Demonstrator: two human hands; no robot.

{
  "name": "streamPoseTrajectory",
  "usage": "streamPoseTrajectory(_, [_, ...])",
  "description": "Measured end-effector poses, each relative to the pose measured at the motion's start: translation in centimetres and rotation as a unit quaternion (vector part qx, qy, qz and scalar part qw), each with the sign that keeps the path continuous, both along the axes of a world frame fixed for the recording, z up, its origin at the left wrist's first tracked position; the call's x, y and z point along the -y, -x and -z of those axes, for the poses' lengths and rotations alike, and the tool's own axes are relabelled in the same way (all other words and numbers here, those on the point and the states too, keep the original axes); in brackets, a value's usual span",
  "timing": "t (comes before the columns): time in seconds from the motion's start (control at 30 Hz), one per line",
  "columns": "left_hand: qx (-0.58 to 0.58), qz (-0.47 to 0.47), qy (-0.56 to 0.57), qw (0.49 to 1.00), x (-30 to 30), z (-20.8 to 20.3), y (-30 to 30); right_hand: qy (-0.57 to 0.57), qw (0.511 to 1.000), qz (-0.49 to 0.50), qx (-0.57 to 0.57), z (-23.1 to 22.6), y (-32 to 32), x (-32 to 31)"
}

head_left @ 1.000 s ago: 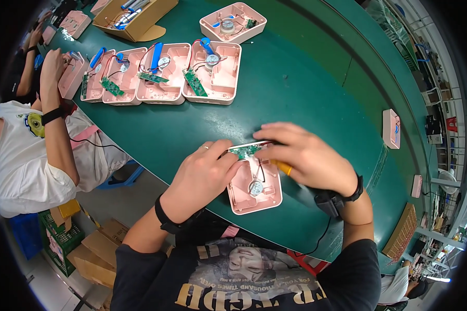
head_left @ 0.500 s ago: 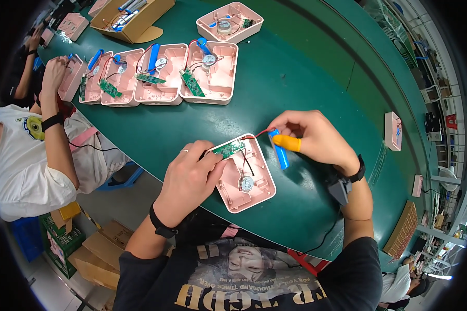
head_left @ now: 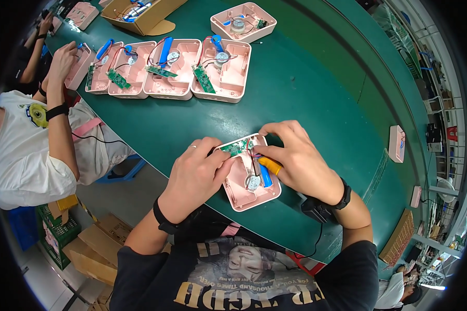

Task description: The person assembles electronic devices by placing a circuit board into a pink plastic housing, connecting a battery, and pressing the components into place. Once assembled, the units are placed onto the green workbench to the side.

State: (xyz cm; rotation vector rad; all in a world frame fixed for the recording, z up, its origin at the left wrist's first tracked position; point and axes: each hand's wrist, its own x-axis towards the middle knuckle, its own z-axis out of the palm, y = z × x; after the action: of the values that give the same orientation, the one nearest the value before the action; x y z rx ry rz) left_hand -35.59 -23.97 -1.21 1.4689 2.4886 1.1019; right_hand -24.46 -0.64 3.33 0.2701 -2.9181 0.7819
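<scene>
A pink plastic housing (head_left: 238, 194) sits on the table in front of me. A green circuit board (head_left: 237, 147) lies along its far side, and a round silver motor (head_left: 252, 183) sits inside. My left hand (head_left: 194, 173) grips the left rim, its fingertips at the board's left end. My right hand (head_left: 301, 168), with a yellow finger cot on the thumb, reaches over the far right corner. Its fingertips close around the battery wires beside the board. Under that thumb, a blue cylindrical battery (head_left: 266, 176) lies in the right side of the housing, partly covered.
Several pink housings (head_left: 220, 96) with boards and batteries stand in a row at far left; another housing (head_left: 267, 31) is behind them. A cardboard box (head_left: 150, 23) holds batteries. At left, a co-worker's hand (head_left: 63, 62) works on a housing. One housing (head_left: 397, 144) lies far right.
My right hand has moved left and brought the blue battery from beyond the right rim into the housing. My left hand keeps its hold. The view has shifted slightly.
</scene>
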Motion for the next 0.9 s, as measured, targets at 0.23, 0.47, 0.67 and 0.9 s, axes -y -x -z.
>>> streamPoseTrajectory(0.23, [-0.002, 0.008, -0.011, 1.000, 0.3, 0.5, -0.1, 0.000, 0.998, 0.026, 0.056, -1.3, -0.9, -0.1])
streamPoseTrajectory(0.47, [-0.017, 0.022, -0.015, 1.000, -1.2, 0.9, 0.0, -0.201, 0.964, -0.152, 0.086, -2.6, -5.5, 2.7])
streamPoseTrajectory(0.67, [-0.007, 0.001, -0.088, 0.996, -2.2, -1.2, 2.2, -0.244, 0.965, -0.097, 0.026, -1.4, -5.0, 0.8])
streamPoseTrajectory(0.9, [-0.016, -0.067, 0.180, 0.981, -3.8, -1.4, 3.1, -0.265, 0.950, 0.160, -0.025, -0.8, -2.8, -11.0])
